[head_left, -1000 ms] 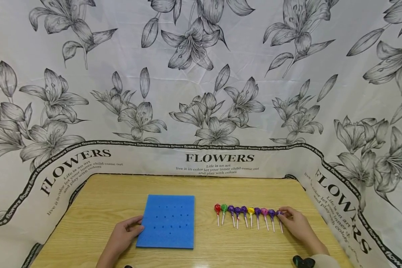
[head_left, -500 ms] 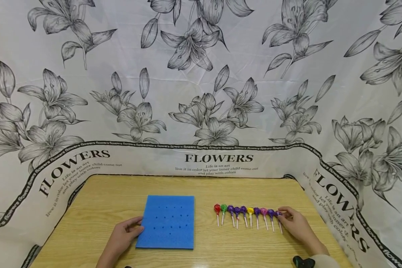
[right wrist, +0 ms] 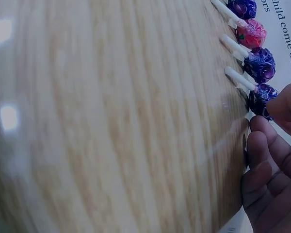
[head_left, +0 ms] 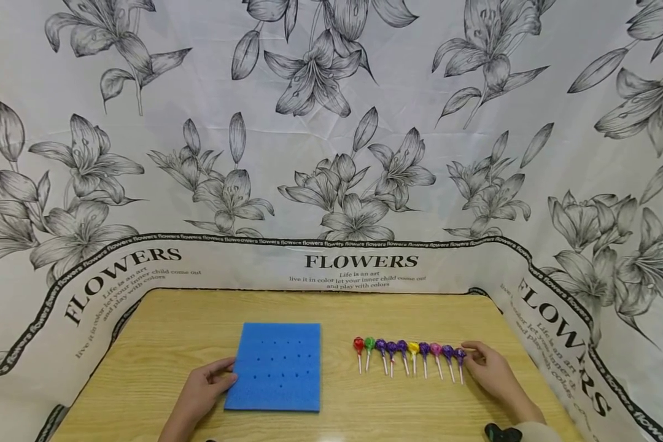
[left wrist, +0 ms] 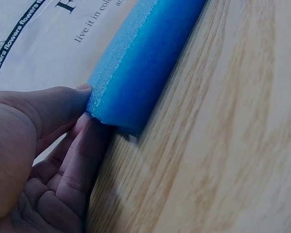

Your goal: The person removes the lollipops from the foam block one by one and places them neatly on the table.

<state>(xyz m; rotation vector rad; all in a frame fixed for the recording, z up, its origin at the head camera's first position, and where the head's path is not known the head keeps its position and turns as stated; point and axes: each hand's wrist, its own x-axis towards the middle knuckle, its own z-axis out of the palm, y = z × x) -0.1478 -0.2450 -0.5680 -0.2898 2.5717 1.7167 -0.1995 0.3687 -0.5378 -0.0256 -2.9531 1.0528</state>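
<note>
A square blue foam block [head_left: 279,365] with several small holes lies on the wooden table [head_left: 364,310]. My left hand [head_left: 226,371] holds its left edge. In the left wrist view the thumb [left wrist: 63,104] sits on the foam block's [left wrist: 140,63] corner and the fingers lie beside and under it. To the right is a row of several lollipops [head_left: 409,353], from red [head_left: 358,344] at the left end to purple [head_left: 460,354] at the right end. My right hand [head_left: 468,356] pinches that last purple lollipop's head [right wrist: 261,93] between thumb and finger; its stick rests on the table.
A white cloth printed with grey lilies and the word FLOWERS [head_left: 361,261] walls the table at the back and both sides. Bare wood shows between the foam and the lollipops and along the back. A black wrist device [head_left: 500,433] shows at the bottom right.
The rightmost purple lollipop's stick has swung slightly left under my right fingers. The left hand and foam have stayed put.
</note>
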